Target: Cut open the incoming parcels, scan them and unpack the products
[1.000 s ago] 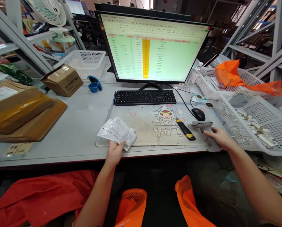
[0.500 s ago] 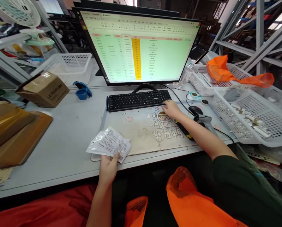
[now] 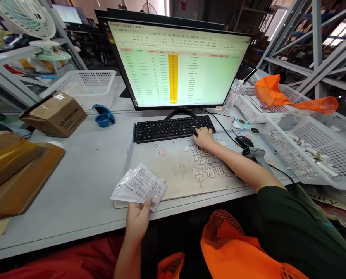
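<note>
Left hand point(image 3: 138, 219) is pinching the printed packet point(image 3: 140, 184), its grip narrow, over the mat's point(image 3: 175, 180) near-left corner; right hand point(image 3: 204, 138) is covering the keyboard's point(image 3: 167, 130) right end, grip unclear. Good keying is needing light, single presses.

The right hand point(image 3: 203, 138) hides part of the keyboard point(image 3: 167, 129).

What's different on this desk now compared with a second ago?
The right hand has let go of the grey handheld device, now lying beside the mouse, and has moved forward and left to the right end of the keyboard. The left hand still holds the white packet. The keyboard and mouse stayed put.
</note>
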Available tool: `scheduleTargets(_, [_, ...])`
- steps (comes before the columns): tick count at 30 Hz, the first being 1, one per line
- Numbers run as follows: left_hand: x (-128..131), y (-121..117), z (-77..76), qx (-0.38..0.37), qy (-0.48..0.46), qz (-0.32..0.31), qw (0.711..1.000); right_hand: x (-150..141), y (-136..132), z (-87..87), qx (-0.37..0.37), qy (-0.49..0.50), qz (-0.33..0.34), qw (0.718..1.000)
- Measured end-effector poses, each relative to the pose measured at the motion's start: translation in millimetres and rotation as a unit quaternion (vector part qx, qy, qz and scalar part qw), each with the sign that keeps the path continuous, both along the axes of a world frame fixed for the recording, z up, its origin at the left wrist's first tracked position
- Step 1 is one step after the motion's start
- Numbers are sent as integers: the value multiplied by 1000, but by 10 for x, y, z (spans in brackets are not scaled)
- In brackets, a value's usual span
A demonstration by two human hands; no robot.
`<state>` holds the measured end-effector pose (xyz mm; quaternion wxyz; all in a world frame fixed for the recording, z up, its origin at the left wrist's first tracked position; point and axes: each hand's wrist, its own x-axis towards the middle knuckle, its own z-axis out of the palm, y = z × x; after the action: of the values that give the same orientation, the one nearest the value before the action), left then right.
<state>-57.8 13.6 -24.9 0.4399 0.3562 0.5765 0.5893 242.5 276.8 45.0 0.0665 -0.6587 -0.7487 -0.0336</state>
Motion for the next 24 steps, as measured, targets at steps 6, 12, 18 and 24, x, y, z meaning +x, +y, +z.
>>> scheduleTargets(6, [-27, -15, -24, -19, 7, 9, 1000, 155, -146, -96, -10, 1, 20, 1000])
scheduleTargets(12, [-13, -12, 45, -16, 24, 7, 1000, 209, -114, -132, -13, 5, 30, 999])
scheduleTargets(18, [7, -20, 97, -6, 46, 3, 999, 260, -96, -136, -19, 11, 11, 1000])
scheduleTargets(24, [-4, -18, 107, -20, 40, 4, 999, 240, -51, -129, -26, 14, 21, 999])
